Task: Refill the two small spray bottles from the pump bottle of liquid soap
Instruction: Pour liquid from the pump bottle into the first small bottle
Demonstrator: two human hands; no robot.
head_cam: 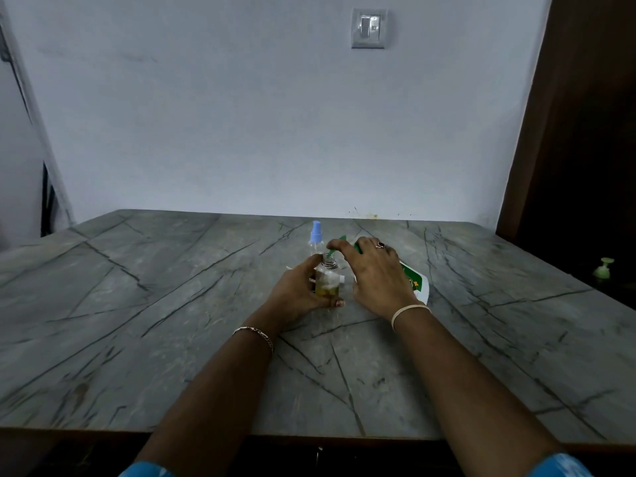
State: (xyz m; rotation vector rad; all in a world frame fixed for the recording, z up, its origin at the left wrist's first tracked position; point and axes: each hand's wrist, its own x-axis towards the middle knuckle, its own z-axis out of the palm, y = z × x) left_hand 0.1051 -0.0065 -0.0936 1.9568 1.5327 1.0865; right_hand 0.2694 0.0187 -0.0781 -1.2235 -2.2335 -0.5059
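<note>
Spray bottle [327, 277], uncapped, stands mid-tabletop [172, 304]. Left hand [299, 290] is wrapped round it, likely to keep its neck under the green spout [332, 252]. Right hand [375, 270] curls over the head of the pump bottle [418, 284], probably to press soap in. Only a little yellowish liquid is inside. Second spray bottle [316, 234], blue cap on, waits just behind.

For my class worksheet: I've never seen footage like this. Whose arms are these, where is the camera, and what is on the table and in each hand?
There is one picture, from a camera worn on a person's head, looking forward and down, so the arms are the wearer's own. No machine is involved. On the grey table the left hand grips a small uncapped bottle holding some yellowish liquid. The right hand grips the top of the pump bottle, its green spout at the small bottle's neck. Behind stands a second spray bottle, blue-capped.
</note>
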